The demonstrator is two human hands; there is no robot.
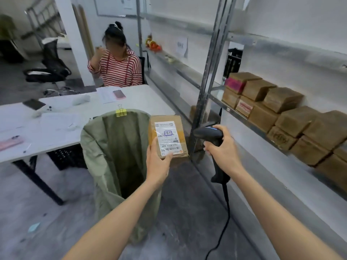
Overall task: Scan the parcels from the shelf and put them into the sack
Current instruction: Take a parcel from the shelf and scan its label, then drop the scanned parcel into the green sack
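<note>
Head view: holds parcel [169, 136] in left hand [157, 163], thumb pressed on label [166, 133], fingers curled underneath, beside sack [116, 147] mouth. Grips scanner [209, 135] in right hand [224, 148], fingers wrapped round handle, nose toward label. Probably mid-scan; drop not yet done. Many boxes [293, 119] waiting on shelf [242, 115]. Sack contents hidden. Nearby: table [56, 132], seated person [118, 70], shelf post [208, 81] behind scanner, cable [226, 212] dangling.

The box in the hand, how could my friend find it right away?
Find the big green sack standing open beside the white table. Right of its rim, the left hand holds a brown box. Unlike the boxes stacked further right, it is held up, white barcode label facing us.
</note>
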